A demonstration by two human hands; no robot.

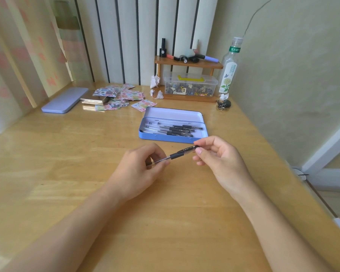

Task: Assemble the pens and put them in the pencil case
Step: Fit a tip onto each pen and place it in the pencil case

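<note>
A black pen (176, 155) with a clear barrel and a cap is held level above the wooden table between both hands. My left hand (139, 169) pinches the clear barrel end. My right hand (218, 156) grips the black cap end with fingertips. Just behind the hands lies an open blue pencil case (196, 139), lid tipped back, with several black pens (175, 130) lying inside it.
A closed lilac tin (65, 100) rests at the far left. Loose stickers (122, 95) and a small metal box (94, 100) lie behind. At the back right stand a wooden shelf (188, 63), a clear storage box (190, 85) and a glass bottle (229, 69).
</note>
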